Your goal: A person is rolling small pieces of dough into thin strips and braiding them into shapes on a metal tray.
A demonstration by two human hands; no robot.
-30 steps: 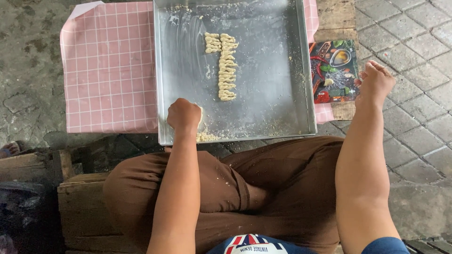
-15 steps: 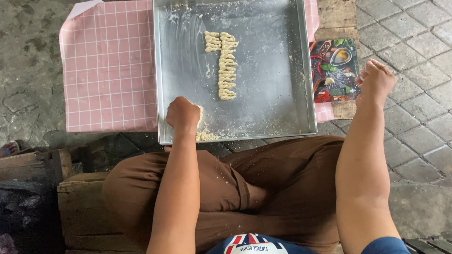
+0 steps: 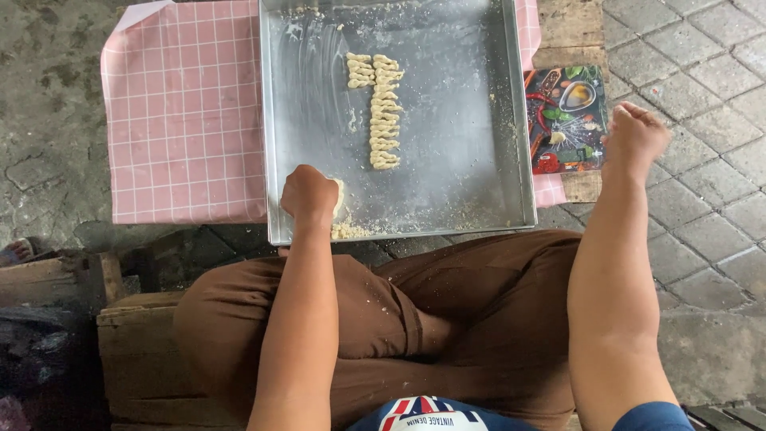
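- We rest our left hand as a closed fist inside the metal tray, at its near left corner; the grip is shut around a lump of pale dough that shows just at the right edge of the knuckles.
- Crumbs of dough lie directly beneath and just to the right of that grip, pressed against the tray's near wall.
- Farther from the grip, up and to the right across the tray floor, we see a column of twisted dough pieces laid one after another, with a shorter second column touching its left side at the far end.
- The tray floor beyond the left grip is smeared and dusted with flour.
- Our right hand is well apart from the tray, off its right side, curled into a loose fist; we cannot tell whether that grip holds anything.
- Just left of the right grip lies a colourful printed board, between the hand and the tray's right wall.
- A pink checked cloth spreads under the tray and out to the left of the left grip, covering the low bench.
- Nearer than both grips are our knees in brown trousers.
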